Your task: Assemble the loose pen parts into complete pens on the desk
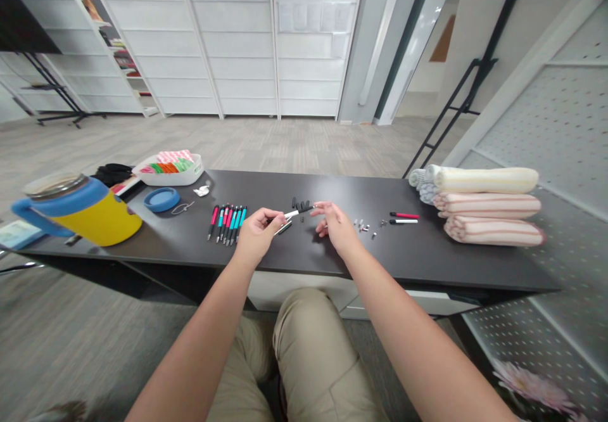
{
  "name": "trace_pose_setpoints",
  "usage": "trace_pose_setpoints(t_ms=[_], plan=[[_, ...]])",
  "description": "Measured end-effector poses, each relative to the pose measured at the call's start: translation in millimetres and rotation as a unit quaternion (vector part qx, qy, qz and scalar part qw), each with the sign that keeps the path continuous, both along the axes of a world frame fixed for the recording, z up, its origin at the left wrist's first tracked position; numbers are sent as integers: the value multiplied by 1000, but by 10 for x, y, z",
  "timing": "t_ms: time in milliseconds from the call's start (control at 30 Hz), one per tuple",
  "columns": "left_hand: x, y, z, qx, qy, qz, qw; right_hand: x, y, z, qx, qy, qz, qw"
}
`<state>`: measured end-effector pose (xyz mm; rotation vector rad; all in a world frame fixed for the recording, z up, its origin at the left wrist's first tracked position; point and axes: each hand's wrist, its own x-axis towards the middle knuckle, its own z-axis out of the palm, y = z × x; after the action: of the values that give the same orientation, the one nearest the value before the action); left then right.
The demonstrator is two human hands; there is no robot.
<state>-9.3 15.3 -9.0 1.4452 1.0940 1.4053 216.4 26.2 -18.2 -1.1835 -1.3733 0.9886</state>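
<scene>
A white-and-black pen (292,214) is pinched in a narrow left grip (259,233) above a dark bench (413,254), its black end pointing toward a right grip (337,225). The right grip is held open, with its fingers (323,207) just beside that end; whether contact is made cannot be told. Small black pen parts (299,205) are scattered just ahead of the space between the grips, and a dark pen barrel (284,227) lies directly below the left grip. A row of pink and teal pens (227,223) is laid out to the left of the left grip. Tiny metal pen parts (363,225) are spread to the right of the right grip, with a red pen (405,215) and a white pen (403,221) beyond them. The pen could be dropped among the loose pieces if the narrow pinch were slackened. The tiny metal parts could be sent rolling or lost if brushed by the right grip, while the black parts could be knocked out of place by a careless wrist movement
</scene>
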Motion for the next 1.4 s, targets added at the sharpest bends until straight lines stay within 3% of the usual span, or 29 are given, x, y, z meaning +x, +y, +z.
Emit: trace_pose_setpoints(t_ms=[67, 133, 233, 300, 400, 500, 600, 700, 833, 933, 1100, 1400], plan=[[-15, 29, -5, -10, -45, 26, 999, 13, 80, -44, -15, -31, -39, 999], [-33, 62, -13, -18, -80, 46, 996, 22, 170, -77, 8, -137, -68, 988], [-59, 106, -27, -36, -119, 65, 990, 12, 302, -78, 71, -316, -81, 942], [-72, 122, -34, -46, -141, 70, 986, -6, 378, -45, 75, -395, -79, 912], [-80, 126, -41, -60, -163, 63, 983, -31, 468, 22, 55, -463, -69, 882], [-72, 119, -48, -69, -172, 56, 981, -35, 528, 65, 42, -483, -62, 872], [-62, 117, -49, -71, -175, 54, 981, -12, 556, 61, 48, -465, -57, 882], [-58, 122, -44, -75, -179, 53, 980, 35, 562, 19, 71, -401, -55, 912], [-61, 129, -43, -77, -177, 52, 980, 105, 540, -57, 66, -239, -36, 968], [-65, 131, -55, -74, -169, 47, 982, 133, 482, -97, 60, -105, 13, 993], [-61, 187, -42, -78, -143, 29, 986, 135, 358, -103, 49, 11, 57, 997], [-30, 550, 33, -47, -144, 21, 988, 150, 348, -61, 8, 8, -19, 1000]])
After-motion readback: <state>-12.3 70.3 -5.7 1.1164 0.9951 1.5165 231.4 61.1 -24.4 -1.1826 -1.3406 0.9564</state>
